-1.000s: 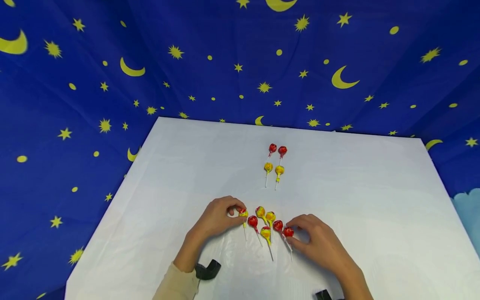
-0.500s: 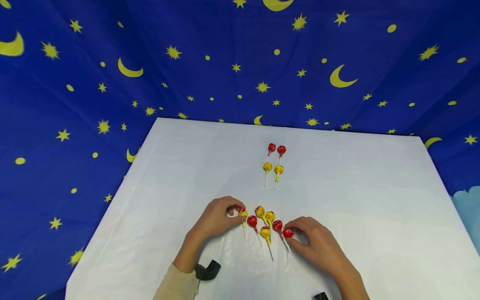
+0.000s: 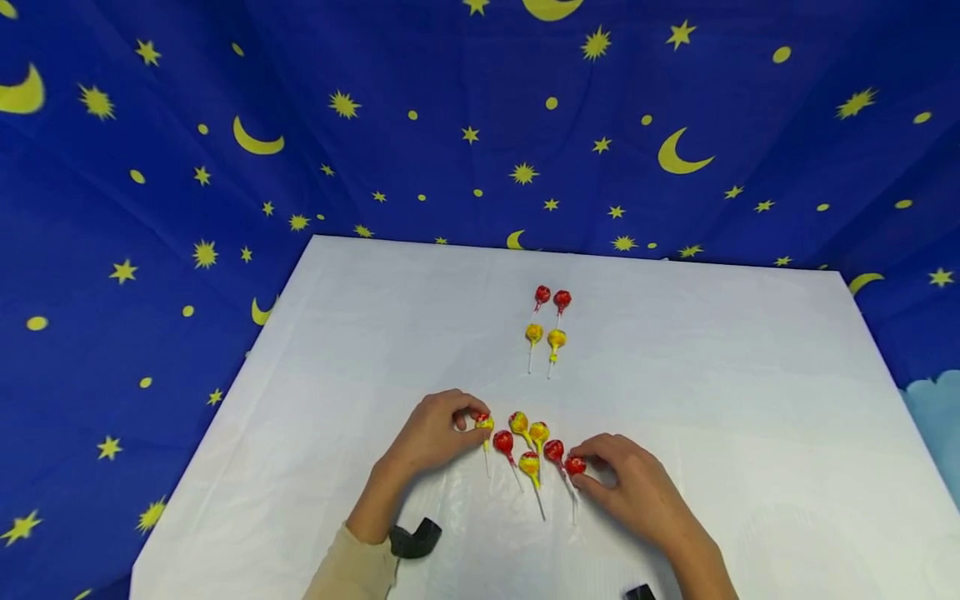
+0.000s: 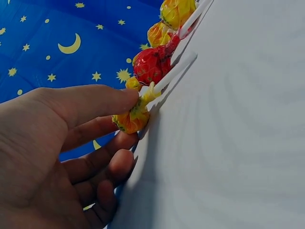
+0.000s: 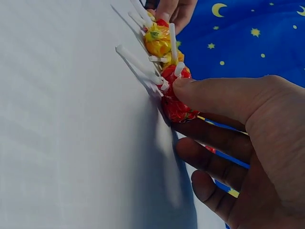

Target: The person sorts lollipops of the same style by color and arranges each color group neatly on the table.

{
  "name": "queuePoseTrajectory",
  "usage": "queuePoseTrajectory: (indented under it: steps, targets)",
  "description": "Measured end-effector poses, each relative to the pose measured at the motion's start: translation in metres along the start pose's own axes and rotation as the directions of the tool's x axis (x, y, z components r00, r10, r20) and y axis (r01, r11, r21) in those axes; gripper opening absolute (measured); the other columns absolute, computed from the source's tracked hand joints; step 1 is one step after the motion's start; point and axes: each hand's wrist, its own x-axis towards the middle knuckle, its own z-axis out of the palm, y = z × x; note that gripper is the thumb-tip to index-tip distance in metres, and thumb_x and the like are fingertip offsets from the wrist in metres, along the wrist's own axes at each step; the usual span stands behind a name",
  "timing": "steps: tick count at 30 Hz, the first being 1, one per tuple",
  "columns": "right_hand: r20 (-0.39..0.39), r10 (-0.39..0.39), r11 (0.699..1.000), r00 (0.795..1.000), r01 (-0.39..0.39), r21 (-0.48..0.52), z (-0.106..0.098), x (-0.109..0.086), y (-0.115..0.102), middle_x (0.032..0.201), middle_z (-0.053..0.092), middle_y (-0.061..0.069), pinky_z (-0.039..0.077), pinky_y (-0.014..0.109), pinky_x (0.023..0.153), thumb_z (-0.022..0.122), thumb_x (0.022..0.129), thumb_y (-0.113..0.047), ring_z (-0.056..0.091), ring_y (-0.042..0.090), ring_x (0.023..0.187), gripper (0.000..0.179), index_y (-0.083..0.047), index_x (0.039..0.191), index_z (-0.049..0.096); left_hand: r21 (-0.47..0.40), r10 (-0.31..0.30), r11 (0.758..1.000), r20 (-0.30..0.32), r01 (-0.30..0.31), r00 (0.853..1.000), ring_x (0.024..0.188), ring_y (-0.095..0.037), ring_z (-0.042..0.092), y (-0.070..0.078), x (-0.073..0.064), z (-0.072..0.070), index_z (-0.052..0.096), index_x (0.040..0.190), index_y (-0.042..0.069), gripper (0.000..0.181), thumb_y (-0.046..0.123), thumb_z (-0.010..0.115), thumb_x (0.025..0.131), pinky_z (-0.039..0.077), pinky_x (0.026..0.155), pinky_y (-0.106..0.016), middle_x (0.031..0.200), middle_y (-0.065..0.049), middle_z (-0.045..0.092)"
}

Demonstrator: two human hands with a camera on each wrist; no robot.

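Note:
My left hand pinches the head of a yellow lollipop between thumb and fingers, at the left end of a loose cluster. On the cluster's right end, my right hand holds a red lollipop by its wrapped head. Between the hands lie a red lollipop, a yellow lollipop in front, two yellow lollipops behind, and another red lollipop beside the right-hand one. Their white sticks point mostly toward me.
Farther back on the white table, two red lollipops lie above two yellow lollipops. A blue cloth with moons and stars hangs behind the table. Black wrist pieces show below the hands.
Over the last second my right hand shifts slightly, and the stick of its red lollipop swings a little to the left. The left hand keeps its pinch, nearly still.

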Motion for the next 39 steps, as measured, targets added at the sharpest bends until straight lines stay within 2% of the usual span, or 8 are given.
queuePoseTrajectory:
  steps: [6, 14, 19, 24, 32, 39]
  targets:
    - [0.024, 0.034, 0.999, 0.999, -0.034, 0.015, -0.001, 0.000, 0.000, 0.090, 0.058, -0.026, 0.048, 0.030, 0.073, 0.085, 0.073, -0.025, 0.053, -0.002, 0.079, 0.030, -0.033, 0.097, 0.070, 0.048, -0.006, 0.999, -0.017, 0.007, 1.000, 0.060, -0.005, 0.048, 0.004, 0.007, -0.001, 0.071, 0.099, 0.023, 0.019, 0.029, 0.076, 0.082, 0.043, 0.060, -0.028, 0.079, 0.009, 0.059]
    - [0.024, 0.052, 0.998, 0.998, -0.052, 0.020, 0.001, 0.001, -0.002, 0.089, 0.059, -0.025, 0.047, 0.032, 0.074, 0.084, 0.074, -0.024, 0.054, -0.001, 0.079, 0.029, -0.032, 0.098, 0.071, 0.115, -0.012, 0.993, -0.067, 0.020, 0.998, 0.062, -0.004, 0.049, 0.008, 0.022, -0.010, 0.072, 0.100, 0.024, 0.019, 0.029, 0.076, 0.081, 0.043, 0.060, -0.027, 0.085, 0.014, 0.059]
    - [0.018, 0.056, 0.998, 0.998, -0.056, 0.014, 0.000, 0.000, -0.002, 0.090, 0.059, -0.025, 0.047, 0.033, 0.075, 0.084, 0.073, -0.024, 0.054, -0.001, 0.080, 0.029, -0.031, 0.098, 0.071, 0.085, 0.001, 0.996, -0.088, 0.006, 0.996, 0.061, -0.005, 0.050, 0.007, 0.035, -0.011, 0.072, 0.100, 0.023, 0.019, 0.029, 0.075, 0.082, 0.043, 0.059, -0.028, 0.086, 0.014, 0.060]
    - [0.011, 0.056, 0.998, 0.998, -0.057, 0.021, 0.001, 0.000, -0.002, 0.090, 0.058, -0.026, 0.047, 0.032, 0.075, 0.084, 0.074, -0.024, 0.054, -0.001, 0.081, 0.029, -0.032, 0.098, 0.071, 0.039, -0.002, 0.999, -0.083, 0.005, 0.997, 0.060, -0.008, 0.051, 0.004, 0.049, -0.013, 0.073, 0.103, 0.021, 0.020, 0.027, 0.075, 0.083, 0.043, 0.059, -0.029, 0.089, 0.010, 0.062]
    - [-0.014, 0.038, 0.999, 0.999, -0.037, 0.035, 0.005, -0.001, 0.000, 0.093, 0.059, -0.026, 0.047, 0.032, 0.076, 0.085, 0.073, -0.025, 0.054, -0.001, 0.083, 0.029, -0.031, 0.098, 0.071, 0.076, -0.023, 0.997, -0.109, 0.031, 0.994, 0.064, -0.009, 0.051, 0.004, 0.073, -0.013, 0.073, 0.104, 0.022, 0.020, 0.028, 0.073, 0.084, 0.043, 0.060, -0.029, 0.089, 0.010, 0.061]
    - [-0.033, 0.025, 0.999, 0.999, -0.023, 0.037, 0.006, -0.002, 0.001, 0.093, 0.060, -0.025, 0.046, 0.034, 0.079, 0.085, 0.073, -0.024, 0.055, -0.001, 0.085, 0.029, -0.030, 0.098, 0.071, 0.077, -0.024, 0.997, -0.099, 0.032, 0.995, 0.070, -0.010, 0.052, 0.006, 0.095, -0.009, 0.073, 0.104, 0.021, 0.022, 0.028, 0.073, 0.084, 0.044, 0.066, -0.031, 0.093, 0.010, 0.062]
